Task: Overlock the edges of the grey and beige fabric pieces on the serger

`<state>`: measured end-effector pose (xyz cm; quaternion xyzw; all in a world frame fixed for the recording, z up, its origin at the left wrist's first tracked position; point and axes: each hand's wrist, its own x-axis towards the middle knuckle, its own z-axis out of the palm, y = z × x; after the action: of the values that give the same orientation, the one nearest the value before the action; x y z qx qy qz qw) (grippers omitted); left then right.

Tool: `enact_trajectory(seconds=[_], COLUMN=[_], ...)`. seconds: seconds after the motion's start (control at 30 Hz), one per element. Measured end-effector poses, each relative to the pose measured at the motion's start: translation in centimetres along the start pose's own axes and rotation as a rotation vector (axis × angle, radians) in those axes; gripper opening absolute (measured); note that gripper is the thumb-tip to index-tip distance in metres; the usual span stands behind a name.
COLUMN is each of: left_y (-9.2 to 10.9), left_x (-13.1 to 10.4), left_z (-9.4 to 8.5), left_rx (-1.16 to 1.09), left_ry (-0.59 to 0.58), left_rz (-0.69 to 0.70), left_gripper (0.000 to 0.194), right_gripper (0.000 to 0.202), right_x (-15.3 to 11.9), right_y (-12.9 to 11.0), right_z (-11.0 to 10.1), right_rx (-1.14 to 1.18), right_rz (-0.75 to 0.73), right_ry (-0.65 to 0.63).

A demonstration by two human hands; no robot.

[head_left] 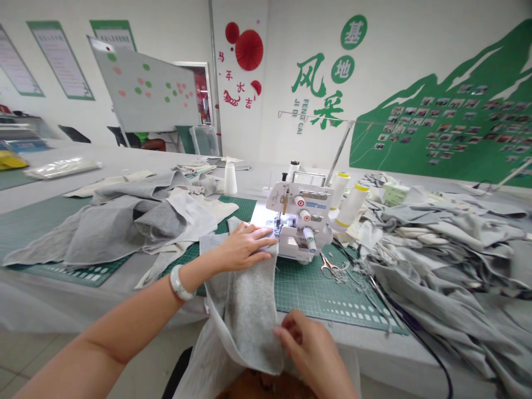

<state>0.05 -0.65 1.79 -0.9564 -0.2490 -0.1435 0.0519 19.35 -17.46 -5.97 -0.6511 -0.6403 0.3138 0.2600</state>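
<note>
A white overlock sewing machine (297,219) stands on a green cutting mat (299,288), its work light shining near the needle. A long piece of grey fabric (251,299) runs from beside the presser foot down over the table edge toward my lap. My left hand (245,246) lies flat on the fabric just left of the machine, fingers stretched out, a pale bangle (181,284) on the wrist. Lower down, my right hand (305,343) is closed with thumb and forefinger pinched at the fabric's right edge. Its other fingers curl inward.
Grey and cream cloth pieces (120,216) lie at left, and a large heap of grey fabric (457,266) covers the right. Small scissors (330,267) and thread scraps rest right of the machine. Thread cones (352,205) and a thread stand (341,152) rise behind it.
</note>
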Motion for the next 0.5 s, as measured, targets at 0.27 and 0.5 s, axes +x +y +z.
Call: enact_trajectory(seconds=[0.27,0.5], left_y=[-0.2,-0.3], left_x=[-0.1,-0.3], left_z=[0.1,0.5], left_rx=[-0.009,-0.011], left_ry=[-0.008,0.01], left_rz=[0.005,0.015], left_gripper=[0.043,0.043], right_gripper=[0.045,0.043], right_x=[6.7,9.4], right_y=[-1.5,-2.3], right_z=[-0.5,1.2], right_rx=[0.147,0.163], right_rz=[-0.368,-0.388], right_ry=[0.487,0.497])
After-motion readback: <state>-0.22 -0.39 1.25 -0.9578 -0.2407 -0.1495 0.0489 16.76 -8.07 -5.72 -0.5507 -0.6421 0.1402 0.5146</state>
